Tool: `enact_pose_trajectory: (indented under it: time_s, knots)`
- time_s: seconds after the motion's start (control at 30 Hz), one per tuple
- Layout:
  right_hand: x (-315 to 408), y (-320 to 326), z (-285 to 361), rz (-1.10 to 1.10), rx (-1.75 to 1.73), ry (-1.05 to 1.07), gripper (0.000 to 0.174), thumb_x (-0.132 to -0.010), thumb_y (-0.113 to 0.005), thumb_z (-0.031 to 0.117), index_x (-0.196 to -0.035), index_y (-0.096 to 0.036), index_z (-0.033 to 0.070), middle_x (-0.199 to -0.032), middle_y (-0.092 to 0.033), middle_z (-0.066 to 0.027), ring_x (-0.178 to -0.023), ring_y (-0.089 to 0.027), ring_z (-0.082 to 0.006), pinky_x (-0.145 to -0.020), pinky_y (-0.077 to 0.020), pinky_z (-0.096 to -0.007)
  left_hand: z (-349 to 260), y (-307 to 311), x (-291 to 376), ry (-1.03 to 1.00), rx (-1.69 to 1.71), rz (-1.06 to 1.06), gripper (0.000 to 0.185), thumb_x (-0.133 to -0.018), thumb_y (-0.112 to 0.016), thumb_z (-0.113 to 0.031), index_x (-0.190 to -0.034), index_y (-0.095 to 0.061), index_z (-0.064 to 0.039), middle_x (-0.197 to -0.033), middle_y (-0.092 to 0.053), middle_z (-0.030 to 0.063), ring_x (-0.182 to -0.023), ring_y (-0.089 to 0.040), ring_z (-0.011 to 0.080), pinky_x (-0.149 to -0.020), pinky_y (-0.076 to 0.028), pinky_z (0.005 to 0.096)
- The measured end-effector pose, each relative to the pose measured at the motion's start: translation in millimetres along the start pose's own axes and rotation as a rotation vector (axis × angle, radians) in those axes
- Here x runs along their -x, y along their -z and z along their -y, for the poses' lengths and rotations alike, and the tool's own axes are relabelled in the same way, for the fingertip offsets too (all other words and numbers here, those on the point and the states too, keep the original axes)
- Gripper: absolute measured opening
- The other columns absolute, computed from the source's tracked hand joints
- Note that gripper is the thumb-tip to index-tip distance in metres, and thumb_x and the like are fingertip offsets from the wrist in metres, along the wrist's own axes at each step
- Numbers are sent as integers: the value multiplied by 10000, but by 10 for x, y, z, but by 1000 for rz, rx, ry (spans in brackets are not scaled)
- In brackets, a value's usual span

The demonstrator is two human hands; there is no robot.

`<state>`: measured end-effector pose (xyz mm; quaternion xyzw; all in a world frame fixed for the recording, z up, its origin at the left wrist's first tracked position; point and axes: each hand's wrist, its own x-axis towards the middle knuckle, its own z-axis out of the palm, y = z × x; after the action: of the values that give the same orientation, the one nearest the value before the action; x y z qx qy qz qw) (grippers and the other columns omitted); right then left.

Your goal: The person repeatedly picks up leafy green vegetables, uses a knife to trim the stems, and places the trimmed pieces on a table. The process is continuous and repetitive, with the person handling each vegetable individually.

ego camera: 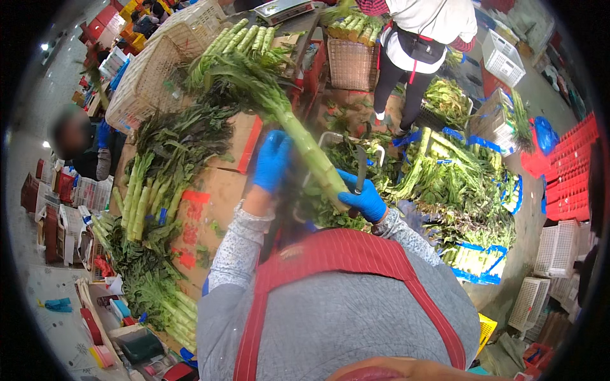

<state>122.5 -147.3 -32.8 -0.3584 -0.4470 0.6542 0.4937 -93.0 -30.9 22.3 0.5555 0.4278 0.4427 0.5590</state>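
A thick, pale green celtuce stalk (312, 150) with a leafy top slants across the view in front of me. My right hand (366, 197), in a blue glove, grips a knife (360, 169) whose blade points up and away. The fingers and thumb of that hand also close around the stalk's cut lower end. My left hand (272, 161), gloved in blue too, is curled close beside the stalk's left side. Blur hides whether its fingers touch the stalk. Below the stalk, loose green leaves (324, 205) fill a pale-rimmed crate (329, 137).
Celtuce stalks (138, 205) lie on a cardboard-covered table (209, 190) at left. Blue-taped bundles (476, 262) and a leafy heap (443, 181) stand at right. A co-worker (414, 47) stands ahead beside a wicker-like basket (352, 64); another person (71, 133) is at left.
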Motion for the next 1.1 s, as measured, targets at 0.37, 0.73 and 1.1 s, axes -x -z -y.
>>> enact_pose_trajectory:
  time_s: [0.37, 0.73, 1.1]
  knots:
    - [78, 18, -115, 15, -164, -31, 745, -792, -718, 342, -1378, -427, -15, -1250, -577, -96, -1089, -570, -170, -944, -450, -317, -64, 129, -368, 121, 524, -64, 284, -944, -565, -288, -1105, -609, -58, -967, -653, 56, -814, -628, 182, -726, -514, 317]
    - [54, -57, -207, 0, -503, 23, 737, -803, -688, 405, -1351, -412, -2, -1074, -615, -130, -974, -612, -229, -786, -514, -334, 1028, -259, -404, 338, 797, 145, 291, -935, -530, -231, -1160, -581, -53, -1081, -632, 116, -968, -600, 271, -882, -491, 413]
    - [125, 158, -470, 79, -704, -35, 288, -884, -614, 221, -1101, -588, 32, -814, -583, -7, -672, -564, -103, -575, -466, -225, 98, -442, -36, 111, 493, 469, 492, -966, -486, -390, -1348, -446, -84, -1314, -528, 122, -1178, -525, 244, -1024, -395, 433]
